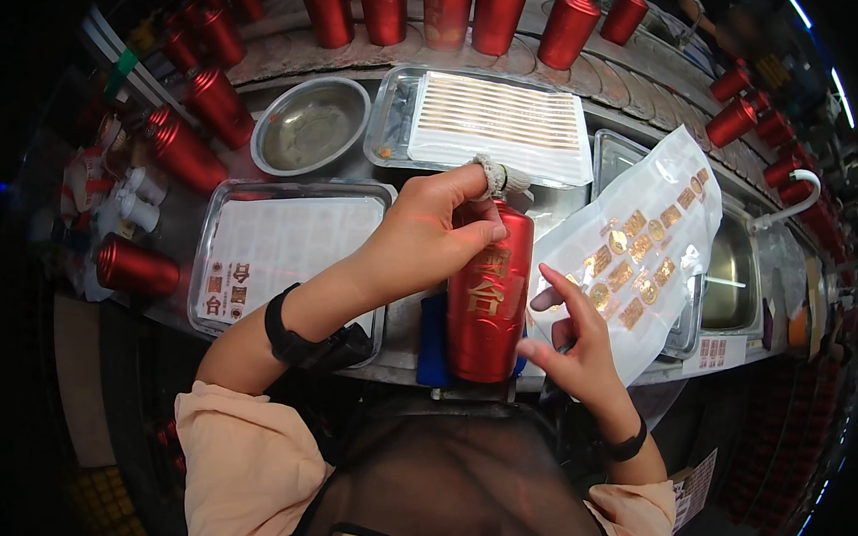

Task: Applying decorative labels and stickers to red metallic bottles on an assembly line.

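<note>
Red metallic tapered bottle, gold characters (pixel 487 313): one, upright at the steel surface's (pixel 403 329) near edge. Left hand (pixel 440 221): fingers pinching the bottle's top, one finger wrapped in pale cloth. Right hand (pixel 579 341): fingers spread, just beside the bottle's right side. White sheet of gold stickers (pixel 628 261): right of the bottle. Clear rectangular tray (pixel 299 190): near left corner. Round steel bowl (pixel 311 127): behind that tray. Row of red bottles (pixel 499 20): beyond the far edge.
</note>
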### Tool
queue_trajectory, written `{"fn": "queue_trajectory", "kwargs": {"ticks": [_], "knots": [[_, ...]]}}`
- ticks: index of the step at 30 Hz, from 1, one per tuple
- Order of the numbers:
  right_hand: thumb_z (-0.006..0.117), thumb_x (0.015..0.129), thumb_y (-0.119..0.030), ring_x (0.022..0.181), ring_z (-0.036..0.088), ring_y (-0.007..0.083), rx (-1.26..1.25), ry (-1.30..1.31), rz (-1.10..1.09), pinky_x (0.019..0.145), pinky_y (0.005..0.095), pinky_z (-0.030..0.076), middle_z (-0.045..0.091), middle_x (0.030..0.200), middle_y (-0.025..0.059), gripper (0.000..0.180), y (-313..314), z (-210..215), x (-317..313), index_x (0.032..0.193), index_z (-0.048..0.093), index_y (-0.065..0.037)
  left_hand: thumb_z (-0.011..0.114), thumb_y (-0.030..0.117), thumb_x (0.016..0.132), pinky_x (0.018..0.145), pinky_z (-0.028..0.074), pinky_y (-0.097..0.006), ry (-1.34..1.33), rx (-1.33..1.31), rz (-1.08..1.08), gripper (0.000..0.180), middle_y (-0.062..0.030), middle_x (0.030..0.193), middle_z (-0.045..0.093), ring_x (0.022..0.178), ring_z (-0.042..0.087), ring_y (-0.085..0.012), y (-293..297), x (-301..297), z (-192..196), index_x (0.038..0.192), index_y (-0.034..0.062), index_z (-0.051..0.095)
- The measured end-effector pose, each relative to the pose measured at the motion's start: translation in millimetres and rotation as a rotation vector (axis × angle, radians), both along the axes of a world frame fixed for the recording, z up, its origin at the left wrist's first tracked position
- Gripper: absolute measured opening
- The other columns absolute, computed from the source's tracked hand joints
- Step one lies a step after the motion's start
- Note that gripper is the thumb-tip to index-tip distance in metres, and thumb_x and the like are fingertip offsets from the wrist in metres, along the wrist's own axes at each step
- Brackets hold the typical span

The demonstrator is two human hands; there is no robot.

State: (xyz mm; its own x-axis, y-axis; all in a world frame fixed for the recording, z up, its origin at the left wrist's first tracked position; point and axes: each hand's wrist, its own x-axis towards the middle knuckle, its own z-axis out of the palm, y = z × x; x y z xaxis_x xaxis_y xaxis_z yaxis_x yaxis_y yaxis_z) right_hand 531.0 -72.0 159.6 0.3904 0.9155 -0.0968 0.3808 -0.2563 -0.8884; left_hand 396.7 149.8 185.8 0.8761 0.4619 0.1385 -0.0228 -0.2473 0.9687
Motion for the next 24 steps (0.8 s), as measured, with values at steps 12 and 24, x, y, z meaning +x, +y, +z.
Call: {"fn": "queue_trajectory", "kwargs": {"ticks": [12,24], "knots": [[0.084,0.075,-0.033,0.078,0.048,0.0104,0.076,-0.017,-0.186,0.06,0.0234,0.043,0.05,0.108,0.0097,0.081,42.4,-12.2,-13.2,0.138,0.042,-0.005,0.071,0.004,0.083,0.07,0.048,-0.027,-0.041,0.124,0.142,0.013,-0.0036,0.082,0.067,0.075,0.058,-0.0093,-5.4,7.1,-5.8,0.092,-0.0012,0.064],[0.083,0.077,-0.034,0.076,0.051,0.0115,0.073,0.035,-0.186,0.06,0.0241,0.045,0.049,0.109,0.0115,0.08,45.5,-12.2,-13.4,0.137,0.04,-0.002,0.07,0.002,0.083,0.072,0.048,-0.026,-0.052,0.114,0.138,0.024,-0.0024,0.085,0.066,0.077,0.058,-0.0087,-3.5,6.6,-12.3,0.107,-0.001,0.065]]}}
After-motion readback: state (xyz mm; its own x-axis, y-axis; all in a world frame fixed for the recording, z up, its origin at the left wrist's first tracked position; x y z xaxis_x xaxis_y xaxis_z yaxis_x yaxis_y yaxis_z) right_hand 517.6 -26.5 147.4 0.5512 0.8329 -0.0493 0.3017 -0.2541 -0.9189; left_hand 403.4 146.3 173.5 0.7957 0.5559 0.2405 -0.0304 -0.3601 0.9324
